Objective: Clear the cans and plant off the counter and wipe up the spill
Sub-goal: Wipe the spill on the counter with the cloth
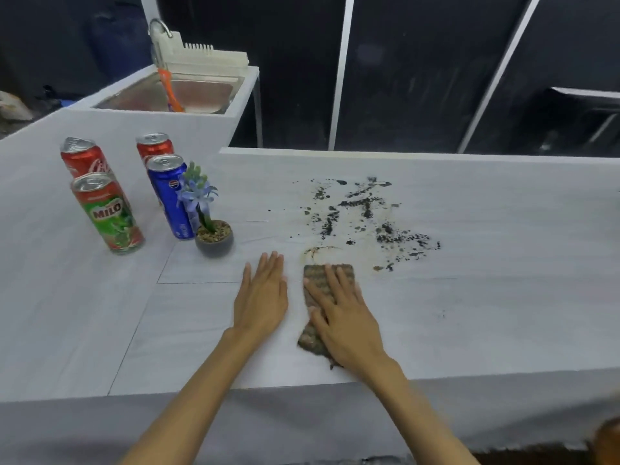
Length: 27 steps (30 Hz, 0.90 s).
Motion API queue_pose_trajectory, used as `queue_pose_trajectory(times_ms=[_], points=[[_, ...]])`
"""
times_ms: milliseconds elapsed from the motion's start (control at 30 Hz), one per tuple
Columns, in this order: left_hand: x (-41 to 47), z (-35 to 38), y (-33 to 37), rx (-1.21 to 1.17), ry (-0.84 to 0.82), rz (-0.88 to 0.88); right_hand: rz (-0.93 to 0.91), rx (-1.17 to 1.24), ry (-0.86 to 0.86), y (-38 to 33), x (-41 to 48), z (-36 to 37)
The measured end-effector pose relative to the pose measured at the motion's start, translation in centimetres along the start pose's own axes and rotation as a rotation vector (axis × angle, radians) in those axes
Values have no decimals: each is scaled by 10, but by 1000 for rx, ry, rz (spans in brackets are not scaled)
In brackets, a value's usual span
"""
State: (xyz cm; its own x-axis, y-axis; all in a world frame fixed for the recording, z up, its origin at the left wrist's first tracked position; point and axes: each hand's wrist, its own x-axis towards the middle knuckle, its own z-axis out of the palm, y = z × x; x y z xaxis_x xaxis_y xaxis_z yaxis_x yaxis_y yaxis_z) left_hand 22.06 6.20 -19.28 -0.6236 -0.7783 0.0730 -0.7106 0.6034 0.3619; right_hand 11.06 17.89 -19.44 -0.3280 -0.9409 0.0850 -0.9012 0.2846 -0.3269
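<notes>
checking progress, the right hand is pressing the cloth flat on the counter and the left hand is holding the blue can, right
Not quite. In the head view the left hand lies flat and empty on the counter; the blue can stands untouched. The right hand does press the cloth flat.

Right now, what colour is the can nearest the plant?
Blue can, clearest in the head view.

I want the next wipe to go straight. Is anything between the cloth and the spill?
No. The cloth under the right hand lies just short of the spill, with bare counter between.
</notes>
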Motion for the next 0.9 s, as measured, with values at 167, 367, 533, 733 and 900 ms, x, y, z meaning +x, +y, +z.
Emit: queue_pose_trajectory(times_ms=[167,367,533,733,900], points=[[15,9,12,38,14,10,242,-56,48,100,-34,-44],[19,17,9,90,56,-6,429,-70,83,122,56,-40],[22,14,7,69,4,0,206,-82,19,86,63,-25],[23,-5,-28,64,-17,22,126,-133,57,174,-2,-57],[26,1,-32,86,13,38,410,-178,48,215,58,-67]])
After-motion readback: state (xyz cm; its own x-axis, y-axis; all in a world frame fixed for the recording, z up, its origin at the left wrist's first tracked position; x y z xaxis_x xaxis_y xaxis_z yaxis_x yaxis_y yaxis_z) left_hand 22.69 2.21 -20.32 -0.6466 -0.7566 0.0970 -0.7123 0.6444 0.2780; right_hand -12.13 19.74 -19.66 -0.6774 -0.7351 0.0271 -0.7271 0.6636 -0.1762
